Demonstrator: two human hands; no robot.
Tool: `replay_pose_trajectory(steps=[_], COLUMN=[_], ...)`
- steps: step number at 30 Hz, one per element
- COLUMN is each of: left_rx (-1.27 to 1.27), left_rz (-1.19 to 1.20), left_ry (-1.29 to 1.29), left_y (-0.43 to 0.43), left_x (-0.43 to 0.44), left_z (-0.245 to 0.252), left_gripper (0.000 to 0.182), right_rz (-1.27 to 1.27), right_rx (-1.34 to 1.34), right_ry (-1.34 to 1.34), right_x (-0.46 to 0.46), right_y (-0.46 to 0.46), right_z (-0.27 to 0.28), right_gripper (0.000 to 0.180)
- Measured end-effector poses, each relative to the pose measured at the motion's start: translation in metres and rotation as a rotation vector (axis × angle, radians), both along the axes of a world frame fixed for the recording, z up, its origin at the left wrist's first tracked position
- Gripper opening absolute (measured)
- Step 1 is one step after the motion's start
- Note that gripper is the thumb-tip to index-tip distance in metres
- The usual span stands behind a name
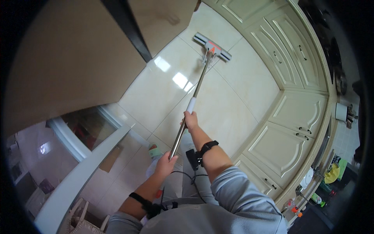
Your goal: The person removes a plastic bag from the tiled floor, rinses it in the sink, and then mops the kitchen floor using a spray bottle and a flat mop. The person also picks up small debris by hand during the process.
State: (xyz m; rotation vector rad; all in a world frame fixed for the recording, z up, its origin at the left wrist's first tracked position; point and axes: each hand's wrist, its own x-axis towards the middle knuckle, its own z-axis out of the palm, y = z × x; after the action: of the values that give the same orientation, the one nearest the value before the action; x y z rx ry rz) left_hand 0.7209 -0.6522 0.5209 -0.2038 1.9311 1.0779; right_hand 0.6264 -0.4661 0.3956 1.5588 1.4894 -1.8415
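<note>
My left hand [166, 164] grips the lower metal end of a mop pole [200, 81], close to my body. Farther up, my right hand [190, 120] is wrapped around the same pole just below its white sleeve [191, 105]. The pole slants away from me across the floor. At its far end is a wide grey mop head [212, 47] with orange parts and a wire-like lever mechanism. The head is over glossy cream floor tiles [233, 96]; its underside is hidden.
Cream cabinets [280, 152] with dark handles line the right side, below a cluttered countertop [328, 102]. A large brown panel [76, 58] with a dark edge stands at left. Nearer me is a glass door's white frame [87, 163]. A chair [84, 219] sits at lower left.
</note>
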Motion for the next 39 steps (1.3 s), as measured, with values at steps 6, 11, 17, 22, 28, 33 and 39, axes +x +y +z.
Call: replay_pose_trajectory(steps=[6,11,17,22,28,33,39], left_rx=[0.049,-0.01,-0.05,-0.251,-0.499,-0.428,-0.154], left_rz=[0.06,-0.111,0.029,-0.04,-0.017,-0.135,-0.036], left_ry=[-0.06,-0.011,-0.04,-0.343,-0.835,-0.374,-0.046], left_y=[0.158,0.237,0.141,-0.067,-0.234,-0.202,-0.085], left_x=[-0.138,-0.197,-0.112,0.027,0.16,0.12,0.006], left_z=[-0.038,-0.064,-0.078,-0.024,0.131,0.097,0.018], left_gripper=[0.021,0.028,0.035,0.038,0.037,0.037,0.034], right_rz=[0.117,0.144,0.305,0.639,0.546,0.357,0.6], right_rx=[0.297,0.119,0.13,0.152,-0.721,-0.582,0.231], right_ry=[0.184,0.003,0.061,-0.092,-0.676,-0.239,-0.01], right_x=[-0.134,-0.206,-0.115,0.049,0.188,0.15,0.004], right_y=[0.148,0.23,0.147,-0.061,-0.238,-0.203,-0.083], right_z=[-0.03,-0.033,-0.089,-0.053,0.073,0.033,-0.004], right_gripper=[0.017,0.021,0.021,0.031,0.042,0.016,0.057])
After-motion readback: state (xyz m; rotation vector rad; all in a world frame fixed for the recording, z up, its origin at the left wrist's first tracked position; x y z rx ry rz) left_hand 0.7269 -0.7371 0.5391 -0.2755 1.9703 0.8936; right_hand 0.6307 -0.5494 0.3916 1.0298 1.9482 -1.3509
